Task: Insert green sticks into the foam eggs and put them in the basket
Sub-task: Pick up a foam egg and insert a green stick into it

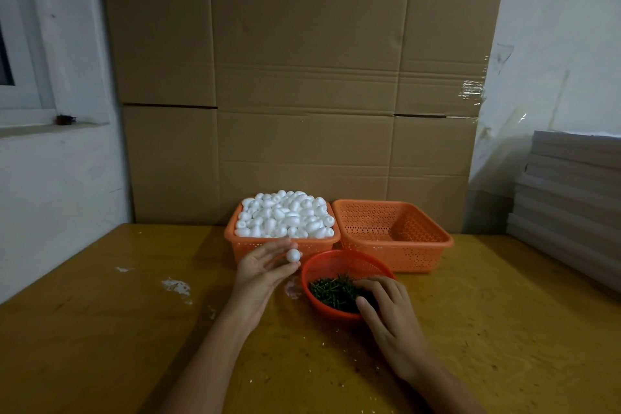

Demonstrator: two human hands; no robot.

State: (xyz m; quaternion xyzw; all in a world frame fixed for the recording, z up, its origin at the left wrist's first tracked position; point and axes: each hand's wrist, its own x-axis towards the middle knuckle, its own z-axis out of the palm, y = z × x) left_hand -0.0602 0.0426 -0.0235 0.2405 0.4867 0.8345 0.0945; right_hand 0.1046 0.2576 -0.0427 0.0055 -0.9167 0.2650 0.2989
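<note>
My left hand (260,270) pinches one white foam egg (293,255) between fingertips and thumb, just in front of the left orange basket (250,247). That basket is heaped with several white foam eggs (285,215). To its right stands an orange basket (416,254) with nothing visible in it. A round red bowl (331,264) in front holds a pile of green sticks (332,291). My right hand (389,316) reaches into the bowl, its fingers curled down among the sticks; whether it holds one is hidden.
A yellow-brown wooden table (134,329) carries white foam crumbs (176,287) left of my left arm. Flattened cardboard (302,77) stands upright behind the baskets. A stack of grey boards (571,198) sits at the right edge.
</note>
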